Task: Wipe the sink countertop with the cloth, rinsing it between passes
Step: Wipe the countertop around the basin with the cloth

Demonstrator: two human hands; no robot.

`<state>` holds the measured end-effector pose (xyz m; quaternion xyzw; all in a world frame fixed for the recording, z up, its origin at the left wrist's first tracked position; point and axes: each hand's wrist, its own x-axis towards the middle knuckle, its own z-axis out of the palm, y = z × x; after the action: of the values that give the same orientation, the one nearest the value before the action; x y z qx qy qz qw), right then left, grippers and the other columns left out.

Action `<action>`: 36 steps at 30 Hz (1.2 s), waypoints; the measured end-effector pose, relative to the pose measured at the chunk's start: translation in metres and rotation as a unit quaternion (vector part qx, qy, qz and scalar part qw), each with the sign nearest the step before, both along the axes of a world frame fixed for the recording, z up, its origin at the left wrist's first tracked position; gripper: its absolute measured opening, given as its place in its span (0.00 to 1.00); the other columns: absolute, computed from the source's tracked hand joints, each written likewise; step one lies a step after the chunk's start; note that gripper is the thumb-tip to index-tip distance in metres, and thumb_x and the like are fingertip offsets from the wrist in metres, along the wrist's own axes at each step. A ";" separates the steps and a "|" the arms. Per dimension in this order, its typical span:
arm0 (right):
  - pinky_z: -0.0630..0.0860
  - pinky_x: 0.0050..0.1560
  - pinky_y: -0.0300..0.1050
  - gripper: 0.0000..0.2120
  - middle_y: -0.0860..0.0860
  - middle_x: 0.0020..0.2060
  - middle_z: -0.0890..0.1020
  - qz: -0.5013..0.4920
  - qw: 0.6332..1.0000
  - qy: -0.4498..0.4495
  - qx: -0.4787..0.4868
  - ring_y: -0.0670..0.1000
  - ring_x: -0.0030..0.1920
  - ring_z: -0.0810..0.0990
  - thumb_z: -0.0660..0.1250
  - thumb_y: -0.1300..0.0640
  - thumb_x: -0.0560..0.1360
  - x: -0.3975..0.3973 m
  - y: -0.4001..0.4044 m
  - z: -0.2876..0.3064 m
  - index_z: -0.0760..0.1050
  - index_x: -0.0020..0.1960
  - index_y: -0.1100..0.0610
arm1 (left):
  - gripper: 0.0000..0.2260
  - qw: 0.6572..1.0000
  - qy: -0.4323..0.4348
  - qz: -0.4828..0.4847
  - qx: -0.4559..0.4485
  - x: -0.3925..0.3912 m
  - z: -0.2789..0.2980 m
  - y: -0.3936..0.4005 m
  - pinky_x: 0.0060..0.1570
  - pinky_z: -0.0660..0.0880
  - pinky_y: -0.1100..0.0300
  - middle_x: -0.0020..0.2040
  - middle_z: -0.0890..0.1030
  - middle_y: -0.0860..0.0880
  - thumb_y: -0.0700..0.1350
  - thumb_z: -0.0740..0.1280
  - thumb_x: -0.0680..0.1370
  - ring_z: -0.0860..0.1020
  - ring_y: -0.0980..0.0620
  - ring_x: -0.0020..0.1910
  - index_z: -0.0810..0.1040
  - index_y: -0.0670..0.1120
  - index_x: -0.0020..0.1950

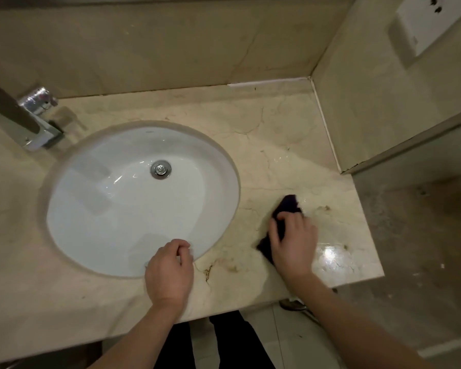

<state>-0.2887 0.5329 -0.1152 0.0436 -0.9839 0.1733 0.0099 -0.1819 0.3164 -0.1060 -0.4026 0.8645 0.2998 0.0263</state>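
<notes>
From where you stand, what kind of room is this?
Most likely a bathroom or washroom: a white oval basin sunk into a marble-look countertop, a chrome faucet beside it, and stone-clad walls.

A white wall plate [427,20] is mounted on the beige side wall [370,83], and dark trouser legs [224,342] stand above the pale tiled floor [293,339].
</notes>
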 end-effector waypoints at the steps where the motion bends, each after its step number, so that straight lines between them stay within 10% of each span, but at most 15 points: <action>1: 0.70 0.44 0.51 0.11 0.51 0.44 0.80 0.028 0.999 0.001 -0.019 0.54 0.44 0.75 0.62 0.48 0.79 0.008 -0.020 0.000 0.78 0.51 0.54 | 0.10 1.000 -0.001 0.001 0.002 0.000 0.001 0.000 0.38 0.74 0.55 0.36 0.77 0.57 0.43 0.62 0.78 0.76 0.52 0.37 0.82 0.54 0.45; 7: 0.73 0.38 0.48 0.09 0.50 0.39 0.79 0.195 0.980 0.005 -0.037 0.52 0.39 0.76 0.66 0.49 0.77 0.007 -0.021 0.005 0.77 0.49 0.54 | 0.10 1.000 -0.018 0.015 0.008 0.000 0.003 0.000 0.38 0.71 0.57 0.34 0.75 0.59 0.43 0.62 0.78 0.75 0.53 0.35 0.80 0.55 0.42; 13: 0.69 0.38 0.45 0.09 0.53 0.38 0.78 -0.176 0.984 -0.024 -0.001 0.55 0.35 0.75 0.63 0.46 0.78 -0.048 0.101 0.018 0.73 0.47 0.52 | 0.10 0.999 -0.030 0.022 0.021 -0.002 0.005 0.001 0.41 0.74 0.54 0.34 0.77 0.55 0.43 0.63 0.78 0.76 0.51 0.37 0.80 0.54 0.41; 17: 0.72 0.40 0.48 0.16 0.53 0.38 0.77 -0.237 0.971 -0.019 -0.011 0.57 0.39 0.75 0.61 0.42 0.76 -0.037 0.079 0.012 0.74 0.49 0.55 | 0.10 0.999 -0.046 0.020 0.018 -0.002 0.003 0.000 0.39 0.73 0.55 0.35 0.78 0.55 0.44 0.63 0.78 0.75 0.51 0.37 0.79 0.54 0.40; 27: 0.70 0.37 0.44 0.07 0.48 0.36 0.77 0.211 0.975 0.007 -0.064 0.51 0.38 0.75 0.69 0.50 0.75 0.031 -0.075 0.007 0.77 0.44 0.53 | 0.11 0.998 -0.052 0.019 0.025 -0.003 0.005 0.000 0.37 0.72 0.56 0.35 0.79 0.56 0.45 0.61 0.78 0.75 0.54 0.36 0.78 0.56 0.39; 36: 0.71 0.39 0.47 0.07 0.53 0.41 0.79 -0.158 0.986 -0.040 0.024 0.54 0.42 0.74 0.67 0.53 0.78 -0.022 0.125 0.019 0.77 0.50 0.57 | 0.10 0.998 -0.057 0.019 0.030 -0.003 0.004 -0.001 0.37 0.73 0.56 0.34 0.78 0.55 0.45 0.61 0.78 0.75 0.52 0.35 0.79 0.54 0.40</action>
<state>-0.3110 0.6584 -0.0964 -0.1194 -0.9818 0.1475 -0.0027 -0.1850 0.3151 -0.1017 -0.4346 0.8444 0.3025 0.0816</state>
